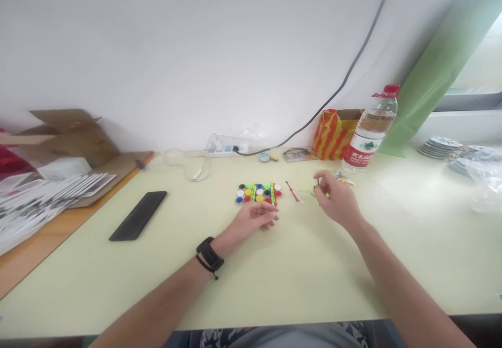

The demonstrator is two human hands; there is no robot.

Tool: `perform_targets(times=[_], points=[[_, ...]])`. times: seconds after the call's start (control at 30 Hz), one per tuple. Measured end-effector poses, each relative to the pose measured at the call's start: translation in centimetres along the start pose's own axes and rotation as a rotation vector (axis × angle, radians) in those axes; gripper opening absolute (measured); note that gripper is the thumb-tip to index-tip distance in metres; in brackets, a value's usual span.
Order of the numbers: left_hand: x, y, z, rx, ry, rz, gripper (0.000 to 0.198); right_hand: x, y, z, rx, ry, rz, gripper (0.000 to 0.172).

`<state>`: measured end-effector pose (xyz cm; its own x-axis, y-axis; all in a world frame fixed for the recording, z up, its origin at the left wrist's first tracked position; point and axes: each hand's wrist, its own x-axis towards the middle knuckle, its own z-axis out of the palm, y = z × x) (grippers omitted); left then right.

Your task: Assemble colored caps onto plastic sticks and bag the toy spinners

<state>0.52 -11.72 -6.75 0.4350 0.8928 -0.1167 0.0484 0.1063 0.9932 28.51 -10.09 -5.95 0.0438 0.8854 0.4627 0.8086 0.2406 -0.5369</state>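
One dark bit [319, 182] seems pinched in our right hand [337, 197], needing care; our loose left hand [254, 216] is by colored discs [259, 192].

Bright, diffuse daylight enters from a pale, overexposed window [493, 42] to the right of a clear plastic water bottle with a red cap [371, 128], washing a milky glare over the pale yellow-green tabletop [423, 254] on that side. Left of the bottle, the plain white wall [157, 50] falls to soft grey. Nearer the camera than the bottle, faint, soft-edged shadows pool around the person's bare right hand [333, 199]. Wide-angle distortion tilts the bottle itself; far to its left, fanned white printed cards [58, 207] appear stretched and smeared, their print unreadable.
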Motion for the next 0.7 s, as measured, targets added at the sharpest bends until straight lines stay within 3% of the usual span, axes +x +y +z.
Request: perform_targets(times=[0.07, 0.17, 0.23, 0.4, 0.5, 0.7], points=[[0.0, -0.1, 0.0, 0.002, -0.007, 0.000, 0.041, 0.1, 1.1, -0.5, -0.143, -0.077, 0.017, 0.017], [0.0, 0.0, -0.1, 0.015, -0.023, 0.003, 0.040, 0.0, 2.4, -0.6, -0.301, -0.320, 0.037, 0.013], [0.0, 0.0, -0.1, 0.024, -0.026, 0.005, 0.039, -0.1, 3.0, -0.5, -0.354, -0.391, 0.054, 0.013], [0.0, -0.1, -0.2, 0.020, -0.041, 0.006, 0.039, 0.1, 3.1, -0.2, -0.427, -0.258, 0.068, 0.016], [0.0, -0.2, -0.2, 0.019, -0.040, 0.003, 0.039, 0.1, 2.2, 0.4, -0.349, -0.176, -0.030, 0.015], [0.1, -0.1, -0.2, 0.030, -0.070, 0.018, 0.037, -1.8, -0.9, 3.3, -0.200, -0.304, -0.300, 0.026]])
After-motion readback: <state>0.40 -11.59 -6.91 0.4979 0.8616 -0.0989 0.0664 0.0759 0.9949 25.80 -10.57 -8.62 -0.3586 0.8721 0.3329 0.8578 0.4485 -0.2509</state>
